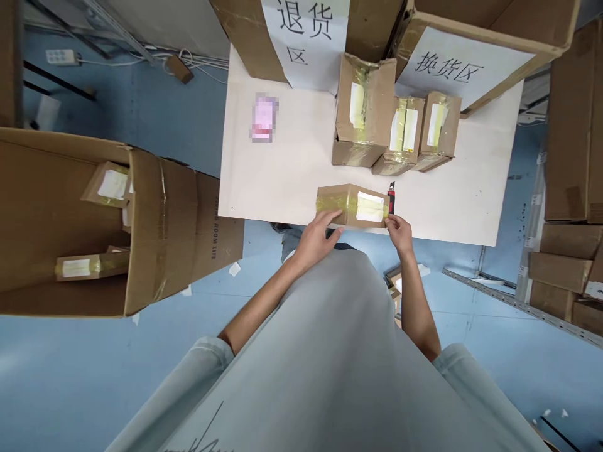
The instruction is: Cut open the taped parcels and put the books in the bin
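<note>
A small cardboard box [349, 196] with yellowish tape and a white label [370, 207] lies at the near edge of the white table. My left hand [318, 242] steadies its left part, fingers on top and thumb at the near side. At the box's right end, my right hand [400, 234] is closed in a pinch on the end of the yellow tape [387, 211]. Just beyond those fingertips lies a red and black utility knife [392, 198], partly behind the box.
Several taped boxes [365, 113] stand farther back on the table [292, 169]. Behind them are two large cartons with paper signs [306, 37]. A big open carton [176, 232] holding small parcels is at left. Stacked boxes [565, 263] line the right. A blurred pink item [264, 117] lies back left.
</note>
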Available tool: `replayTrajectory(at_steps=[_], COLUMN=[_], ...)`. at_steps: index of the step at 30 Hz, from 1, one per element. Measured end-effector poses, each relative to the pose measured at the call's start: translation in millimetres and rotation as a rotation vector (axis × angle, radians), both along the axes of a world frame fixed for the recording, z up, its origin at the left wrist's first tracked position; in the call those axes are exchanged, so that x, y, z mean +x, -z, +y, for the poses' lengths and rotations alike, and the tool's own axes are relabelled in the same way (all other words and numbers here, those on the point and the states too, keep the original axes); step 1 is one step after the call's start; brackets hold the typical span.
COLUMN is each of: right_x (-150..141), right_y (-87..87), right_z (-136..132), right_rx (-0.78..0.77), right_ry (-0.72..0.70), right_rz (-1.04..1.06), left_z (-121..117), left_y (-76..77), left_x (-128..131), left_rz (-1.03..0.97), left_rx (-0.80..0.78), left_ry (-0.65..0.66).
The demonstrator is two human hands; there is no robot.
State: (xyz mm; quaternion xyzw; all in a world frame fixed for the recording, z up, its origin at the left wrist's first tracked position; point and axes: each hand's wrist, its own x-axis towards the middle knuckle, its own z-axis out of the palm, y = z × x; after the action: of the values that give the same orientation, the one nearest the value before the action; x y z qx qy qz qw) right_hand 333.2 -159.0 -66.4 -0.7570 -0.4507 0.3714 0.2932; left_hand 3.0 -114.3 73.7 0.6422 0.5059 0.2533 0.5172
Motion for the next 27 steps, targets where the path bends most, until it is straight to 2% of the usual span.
replayTrajectory(at_steps=[3, 9, 12, 17, 21, 24, 27], right_x=[-17, -53, -70, -115, -161, -185, -190], right_y=[-9.3, -28.9, -42.3, -83.7, -115.7, -127.3, -130.9], right_z=[6, 20, 26, 33, 41, 45, 47], right_rx=[-0.013, 0.005, 0.001, 0.115, 0.195, 0.239, 0.256], right_ry=[0.074, -0.035, -0.081, -0.217, -0.416, -0.554, -0.62], right_rz=[0.079, 0.154, 0.129, 0.056, 0.031, -0.008, -0.027], left_z=[3, 10, 10, 12, 22, 32, 38], left_y=[14.7, 64.1, 80.7, 88.3, 95.8, 101.7, 102.8], left_x=[-18, -54, -65, -88, -113, -126, -130], left_rz=[0.037, 0.273, 0.315, 0.339, 0.375, 0.443, 0.492], left_rx=[0.038, 0.018, 0.026, 0.098, 0.033, -0.03, -0.078], left_ry=[-0.036, -0.064, -0.075, -0.178, -0.281, -0.31, -0.331])
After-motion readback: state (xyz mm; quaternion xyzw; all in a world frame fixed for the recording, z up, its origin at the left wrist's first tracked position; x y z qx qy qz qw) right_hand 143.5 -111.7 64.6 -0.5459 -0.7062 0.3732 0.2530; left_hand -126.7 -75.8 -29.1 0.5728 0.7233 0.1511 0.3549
